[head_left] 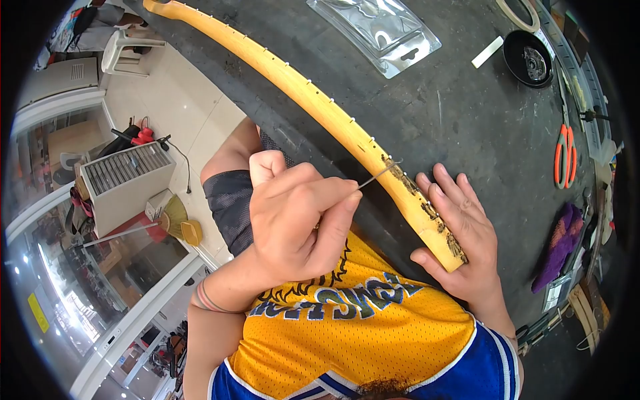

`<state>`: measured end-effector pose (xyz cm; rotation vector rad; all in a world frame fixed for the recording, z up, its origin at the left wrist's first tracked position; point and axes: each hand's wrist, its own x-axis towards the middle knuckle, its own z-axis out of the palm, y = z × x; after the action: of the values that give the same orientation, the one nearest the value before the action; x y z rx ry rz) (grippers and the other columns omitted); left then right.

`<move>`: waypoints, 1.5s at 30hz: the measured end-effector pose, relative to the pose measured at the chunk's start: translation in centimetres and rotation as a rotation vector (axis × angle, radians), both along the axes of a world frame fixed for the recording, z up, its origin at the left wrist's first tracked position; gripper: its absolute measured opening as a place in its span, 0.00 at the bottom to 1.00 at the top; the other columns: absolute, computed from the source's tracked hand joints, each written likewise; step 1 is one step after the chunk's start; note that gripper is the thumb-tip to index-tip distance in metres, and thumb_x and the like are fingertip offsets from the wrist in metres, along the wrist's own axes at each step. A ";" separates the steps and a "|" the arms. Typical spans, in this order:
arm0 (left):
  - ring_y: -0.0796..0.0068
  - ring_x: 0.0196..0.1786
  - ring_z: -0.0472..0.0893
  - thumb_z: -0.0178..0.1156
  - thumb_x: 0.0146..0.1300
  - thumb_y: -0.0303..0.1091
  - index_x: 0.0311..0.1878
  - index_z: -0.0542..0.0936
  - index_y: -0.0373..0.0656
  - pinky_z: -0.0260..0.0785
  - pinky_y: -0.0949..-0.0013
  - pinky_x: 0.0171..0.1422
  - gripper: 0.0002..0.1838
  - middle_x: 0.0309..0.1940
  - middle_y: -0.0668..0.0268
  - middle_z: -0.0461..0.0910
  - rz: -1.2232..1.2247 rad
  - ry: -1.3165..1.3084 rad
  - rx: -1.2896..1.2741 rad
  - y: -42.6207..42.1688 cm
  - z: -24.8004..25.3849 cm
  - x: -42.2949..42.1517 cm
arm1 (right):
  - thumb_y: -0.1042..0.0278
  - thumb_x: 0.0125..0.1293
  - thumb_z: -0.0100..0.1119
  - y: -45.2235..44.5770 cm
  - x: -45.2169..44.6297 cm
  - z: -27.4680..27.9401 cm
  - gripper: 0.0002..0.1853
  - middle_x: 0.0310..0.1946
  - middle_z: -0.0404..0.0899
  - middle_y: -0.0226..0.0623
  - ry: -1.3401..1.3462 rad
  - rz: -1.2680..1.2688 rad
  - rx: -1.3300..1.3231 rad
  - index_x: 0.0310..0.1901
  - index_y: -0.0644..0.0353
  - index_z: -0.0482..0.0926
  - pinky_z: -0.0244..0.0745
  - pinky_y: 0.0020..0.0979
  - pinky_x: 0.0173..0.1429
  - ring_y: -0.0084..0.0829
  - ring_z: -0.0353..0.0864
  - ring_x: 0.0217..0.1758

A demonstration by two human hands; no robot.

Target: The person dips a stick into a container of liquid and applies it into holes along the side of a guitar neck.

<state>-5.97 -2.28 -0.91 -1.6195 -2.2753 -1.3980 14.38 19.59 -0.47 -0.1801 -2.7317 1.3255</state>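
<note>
A long yellowish wooden neck lies diagonally over the dark table, small white marks and dark dots along its edge. Dark, crumbly residue covers part of its near right end. Between thumb and index finger, my left hand pinches a thin metal pick, whose tip is at the upper part of that residue. My right hand is around the near end of the neck, thumb on one side and fingers on the other; the contact under the wood is hidden.
On the dark table are a clear plastic package, a white block, a black bowl, orange-handled scissors and a purple cloth. A white stool and ridged box stand at left.
</note>
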 end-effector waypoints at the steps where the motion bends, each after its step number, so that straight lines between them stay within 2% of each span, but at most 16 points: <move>1: 0.71 0.25 0.75 0.77 0.60 0.16 0.49 0.88 0.39 0.55 0.56 0.48 0.15 0.33 0.71 0.89 0.001 0.000 0.000 0.0 0.1 0.1 | 0.53 0.66 0.88 0.0 0.0 0.0 0.47 0.79 0.87 0.46 0.002 0.001 0.000 0.84 0.56 0.79 0.63 0.58 0.94 0.52 0.76 0.90; 8: 0.71 0.24 0.74 0.77 0.61 0.16 0.49 0.88 0.39 0.55 0.56 0.47 0.14 0.31 0.72 0.87 -0.053 -0.029 0.000 0.4 0.3 0.8 | 0.53 0.66 0.87 0.0 0.0 0.0 0.46 0.79 0.87 0.46 -0.006 -0.005 0.001 0.84 0.56 0.80 0.63 0.58 0.94 0.53 0.76 0.90; 13: 0.71 0.23 0.72 0.76 0.62 0.16 0.49 0.88 0.38 0.55 0.56 0.47 0.14 0.30 0.72 0.87 0.024 -0.004 0.023 0.1 0.2 -0.1 | 0.52 0.67 0.87 0.0 0.0 0.0 0.46 0.79 0.87 0.46 0.006 -0.002 -0.004 0.84 0.56 0.79 0.63 0.58 0.94 0.52 0.76 0.90; 17: 0.71 0.23 0.72 0.77 0.62 0.16 0.49 0.88 0.38 0.55 0.56 0.48 0.14 0.30 0.71 0.87 -0.060 -0.003 0.003 0.4 0.3 0.9 | 0.52 0.67 0.87 0.0 0.0 0.0 0.47 0.79 0.87 0.46 0.000 -0.003 0.002 0.84 0.56 0.79 0.63 0.58 0.94 0.52 0.75 0.90; 21: 0.72 0.23 0.72 0.76 0.64 0.16 0.49 0.88 0.38 0.54 0.58 0.46 0.12 0.29 0.71 0.86 0.047 -0.016 0.006 -0.1 0.1 -0.3 | 0.53 0.66 0.87 0.0 0.0 0.0 0.46 0.78 0.87 0.46 0.005 -0.005 -0.002 0.84 0.57 0.79 0.63 0.58 0.94 0.52 0.76 0.90; 23: 0.74 0.24 0.71 0.75 0.68 0.17 0.49 0.88 0.38 0.57 0.60 0.47 0.10 0.28 0.71 0.84 0.076 -0.068 0.047 -0.2 0.5 -1.0 | 0.54 0.66 0.88 0.0 -0.1 0.1 0.46 0.78 0.87 0.46 0.016 -0.019 -0.009 0.84 0.58 0.80 0.63 0.59 0.94 0.52 0.77 0.90; 25: 0.74 0.27 0.75 0.74 0.69 0.16 0.49 0.88 0.37 0.61 0.61 0.50 0.09 0.28 0.70 0.85 0.091 -0.084 0.011 0.2 2.2 -2.2 | 0.58 0.66 0.88 0.2 -0.3 0.5 0.44 0.78 0.87 0.46 0.016 -0.007 -0.033 0.82 0.59 0.81 0.64 0.59 0.93 0.52 0.77 0.89; 26: 0.73 0.30 0.78 0.73 0.69 0.16 0.48 0.88 0.38 0.64 0.61 0.51 0.08 0.29 0.69 0.86 0.195 -0.251 0.058 1.4 3.1 -1.6 | 0.60 0.65 0.89 0.2 -0.2 0.7 0.43 0.79 0.86 0.46 0.001 -0.004 -0.038 0.81 0.60 0.82 0.64 0.59 0.93 0.51 0.78 0.89; 29: 0.65 0.35 0.82 0.74 0.70 0.18 0.47 0.88 0.40 0.67 0.58 0.54 0.08 0.37 0.68 0.89 0.072 -0.023 0.049 6.9 6.5 -4.3 | 0.60 0.67 0.87 0.4 0.2 0.7 0.44 0.82 0.83 0.44 0.020 0.002 -0.068 0.84 0.57 0.79 0.64 0.59 0.94 0.51 0.76 0.90; 31: 0.69 0.41 0.84 0.70 0.77 0.19 0.46 0.86 0.37 0.71 0.64 0.48 0.03 0.36 0.65 0.84 -0.110 0.261 -0.002 11.3 7.7 -6.5 | 0.59 0.70 0.85 0.4 0.2 0.6 0.44 0.83 0.82 0.43 0.023 0.010 -0.070 0.86 0.56 0.77 0.63 0.59 0.94 0.51 0.75 0.91; 32: 0.69 0.41 0.84 0.70 0.77 0.19 0.46 0.86 0.37 0.71 0.64 0.48 0.03 0.36 0.65 0.84 -0.120 0.275 0.013 13.3 7.8 -6.9 | 0.59 0.71 0.85 0.4 0.3 0.6 0.45 0.83 0.82 0.43 0.026 0.011 -0.068 0.86 0.56 0.77 0.63 0.59 0.94 0.50 0.74 0.91; 34: 0.60 0.44 0.86 0.71 0.74 0.25 0.47 0.87 0.42 0.72 0.56 0.53 0.03 0.39 0.65 0.87 -0.175 0.416 -0.059 17.3 7.6 -7.1 | 0.58 0.71 0.84 0.5 0.3 0.6 0.45 0.83 0.82 0.43 0.038 0.002 -0.055 0.86 0.56 0.76 0.63 0.59 0.94 0.50 0.74 0.91; 38: 0.58 0.52 0.87 0.71 0.74 0.31 0.45 0.87 0.45 0.72 0.51 0.60 0.02 0.40 0.66 0.89 -0.244 0.556 -0.167 22.8 5.8 -7.6 | 0.57 0.72 0.84 0.6 0.3 0.6 0.44 0.83 0.82 0.42 0.043 0.011 -0.094 0.87 0.56 0.76 0.63 0.59 0.95 0.50 0.74 0.91; 45: 0.59 0.52 0.87 0.71 0.74 0.31 0.45 0.87 0.46 0.72 0.52 0.61 0.02 0.40 0.67 0.88 -0.268 0.635 -0.202 25.4 3.6 -7.9 | 0.54 0.73 0.83 0.8 0.2 0.6 0.44 0.82 0.83 0.42 0.004 0.011 -0.123 0.87 0.56 0.76 0.65 0.57 0.94 0.48 0.74 0.91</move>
<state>-13.83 23.11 2.73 -2.1007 -1.9100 -0.5457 14.58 20.42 0.10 -0.1712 -2.6525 1.4959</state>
